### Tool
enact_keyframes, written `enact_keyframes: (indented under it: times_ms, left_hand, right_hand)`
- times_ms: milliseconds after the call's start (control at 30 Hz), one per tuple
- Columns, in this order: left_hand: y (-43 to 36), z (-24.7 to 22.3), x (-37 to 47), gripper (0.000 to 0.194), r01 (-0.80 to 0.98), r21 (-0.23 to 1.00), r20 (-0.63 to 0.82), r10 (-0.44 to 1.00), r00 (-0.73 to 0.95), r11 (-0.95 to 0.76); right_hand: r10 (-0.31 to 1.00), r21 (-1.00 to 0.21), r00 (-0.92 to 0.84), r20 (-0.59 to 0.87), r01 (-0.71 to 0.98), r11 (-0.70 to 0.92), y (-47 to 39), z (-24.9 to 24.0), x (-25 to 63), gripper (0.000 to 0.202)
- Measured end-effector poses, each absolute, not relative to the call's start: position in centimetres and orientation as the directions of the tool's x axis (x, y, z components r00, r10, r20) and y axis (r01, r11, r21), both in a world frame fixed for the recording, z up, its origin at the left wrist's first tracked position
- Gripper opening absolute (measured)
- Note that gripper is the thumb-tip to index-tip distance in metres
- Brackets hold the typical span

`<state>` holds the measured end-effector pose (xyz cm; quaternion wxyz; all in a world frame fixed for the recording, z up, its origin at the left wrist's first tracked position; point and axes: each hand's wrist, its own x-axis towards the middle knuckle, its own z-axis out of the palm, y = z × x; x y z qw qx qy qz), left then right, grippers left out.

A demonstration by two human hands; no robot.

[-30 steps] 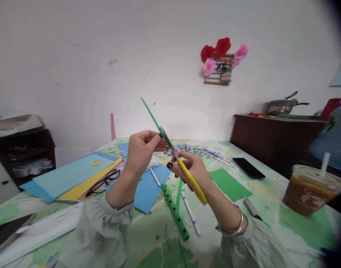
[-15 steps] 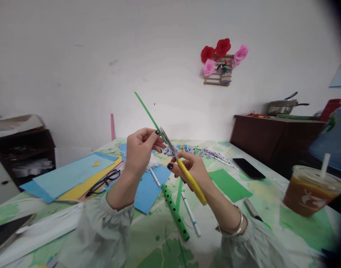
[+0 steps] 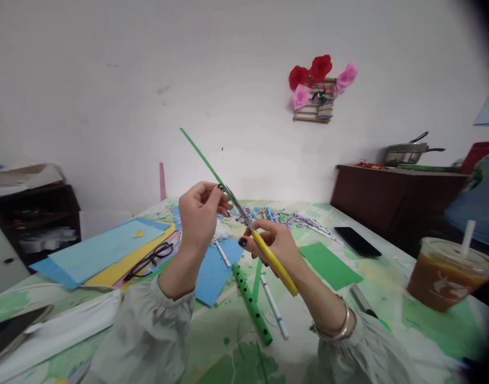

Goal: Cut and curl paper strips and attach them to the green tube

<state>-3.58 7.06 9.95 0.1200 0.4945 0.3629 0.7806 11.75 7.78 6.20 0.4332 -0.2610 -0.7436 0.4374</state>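
Observation:
Between the thumb and fingers of my left hand [image 3: 200,213] is a thin green paper strip [image 3: 200,153], its long end sticking up to the left. My right hand [image 3: 274,245] is closed on yellow-handled scissors [image 3: 274,261]. The metal blades point up and left and lie along the strip's lower end, right by my left fingertips; the blades look nearly closed. Under my hands lie a green tube with black dots [image 3: 251,304], a white pen with a blue band [image 3: 274,306] and a narrow green strip [image 3: 257,280].
Blue paper [image 3: 216,272], green paper [image 3: 330,264], glasses [image 3: 148,261] and stacked coloured sheets [image 3: 104,250] lie on the table. Curled paper pieces [image 3: 268,214] are heaped at the back. On the right are a phone [image 3: 356,241], a knife-like tool [image 3: 363,300] and a cup of brown drink [image 3: 447,277].
The green strip's upper end has swung left and slightly down. My left hand has shifted a little left, and the scissors' blades have tilted further left beside the strip.

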Motion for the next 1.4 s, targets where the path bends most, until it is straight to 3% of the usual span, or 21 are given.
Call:
enact_keyframes:
  times_ms: [367, 733, 1400]
  left_hand:
    - [7.37, 9.50, -3.14, 0.010, 0.206, 0.693, 0.683, 0.539, -0.493, -0.691]
    - [7.32, 9.37, -2.82, 0.010, 0.199, 0.693, 0.682, 0.541, -0.493, -0.693]
    - [7.39, 9.16, -2.58, 0.010, 0.176, 0.696, 0.676, 0.553, -0.487, -0.696]
  right_hand:
    - [0.725, -0.744, -0.419, 0.546, 0.156, 0.650, 8.17, 5.46, 11.60, 0.024]
    - [0.709, -0.674, -0.388, 0.589, 0.248, 0.696, 8.14, 5.38, 11.49, 0.028]
    - [0.712, -0.656, -0.341, 0.614, 0.281, 0.701, 7.85, 5.32, 11.29, 0.032]
